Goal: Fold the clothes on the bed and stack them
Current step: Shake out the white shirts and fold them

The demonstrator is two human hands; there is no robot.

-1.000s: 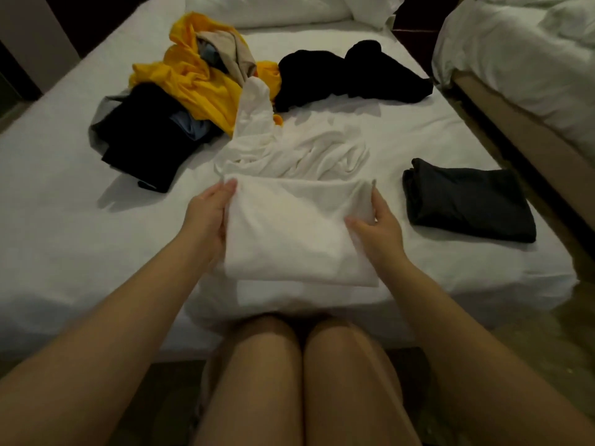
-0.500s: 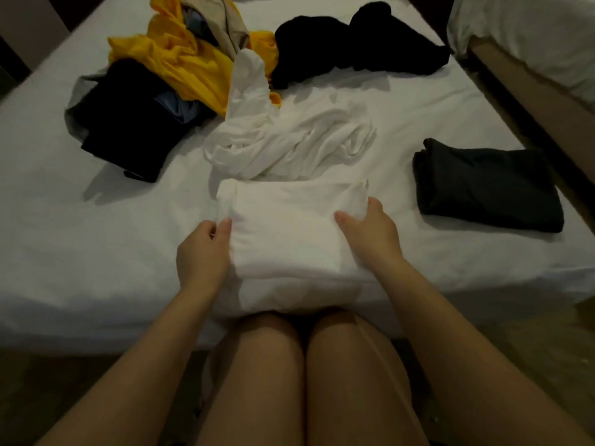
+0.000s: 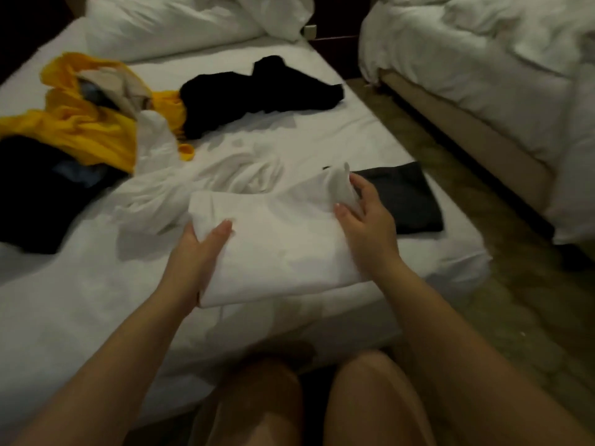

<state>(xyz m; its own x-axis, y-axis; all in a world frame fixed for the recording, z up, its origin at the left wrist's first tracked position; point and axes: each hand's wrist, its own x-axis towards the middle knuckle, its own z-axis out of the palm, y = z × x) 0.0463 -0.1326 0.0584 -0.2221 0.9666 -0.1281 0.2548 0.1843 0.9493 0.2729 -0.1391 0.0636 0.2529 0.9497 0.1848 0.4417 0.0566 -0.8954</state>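
Head view, and you've got the folded white garment [image 3: 283, 246] dead centre, lying at the near edge of the bed [image 3: 80, 300], one corner lifted. Your left hand [image 3: 199, 252] grips its 9 o'clock edge, thumb on top, fingers tucked under. Your right hand [image 3: 367, 226] pinches the raised corner at about 2 o'clock, fingers curled round the cloth.

This looks light, soft and floppy. It won't hold its shape, and the layers will likely slide apart if you lift by that one corner. Better to get both palms under the short sides and carry it flat.

At 3 o'clock, touching or just beside your right hand, lies the folded dark garment [image 3: 405, 194]. That seems to be the start of the stack, so the white piece probably goes on it.

More to come: a crumpled white garment [image 3: 225, 175] at 12 o'clock, a black one [image 3: 257, 91] beyond it, the yellow garment [image 3: 90, 136] at 10 o'clock and a dark heap [image 3: 35, 194] at 9. All limp cloth, best shaken out by the shoulders or hems.
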